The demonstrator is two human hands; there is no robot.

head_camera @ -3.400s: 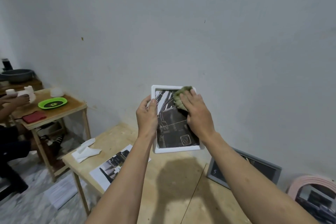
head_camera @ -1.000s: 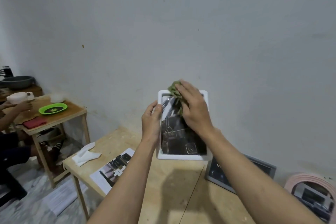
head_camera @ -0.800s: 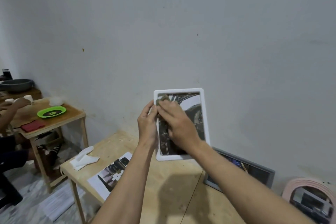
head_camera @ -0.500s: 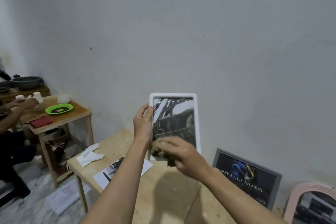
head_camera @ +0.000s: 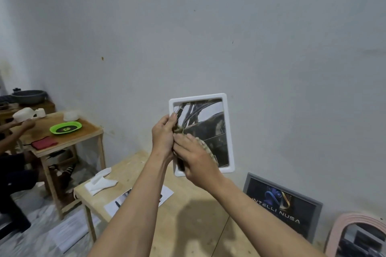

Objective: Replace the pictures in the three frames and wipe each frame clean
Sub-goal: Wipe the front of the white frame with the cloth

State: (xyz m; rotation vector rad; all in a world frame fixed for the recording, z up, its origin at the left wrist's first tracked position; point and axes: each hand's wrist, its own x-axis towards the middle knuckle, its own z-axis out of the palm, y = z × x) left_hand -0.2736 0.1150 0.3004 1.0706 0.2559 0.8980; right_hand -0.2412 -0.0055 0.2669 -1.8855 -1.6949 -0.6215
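The white frame (head_camera: pixel 226 131) is held upright in the air above the table (head_camera: pixel 188 225), in front of the wall, with a dark print behind its glass. The left hand (head_camera: pixel 164 137) pinches its left edge, thumb on the front and fingers curled behind. The right hand (head_camera: pixel 195 158) presses a green cloth (head_camera: pixel 208 150) flat against the lower left of the glass, fingers fairly straight over it and touching the left hand. A one-edge pinch is a thin hold: I judge that a hard rub could twist the frame out of the fingers and drop it onto the table. The crowded hands could also leave the left margin unwiped or smeared by the thumb. Farther right, a grey frame (head_camera: pixel 282 204) and a pink frame (head_camera: pixel 355 233) lean on the wall; a loose print (head_camera: pixel 165 194) lies on the table's left.
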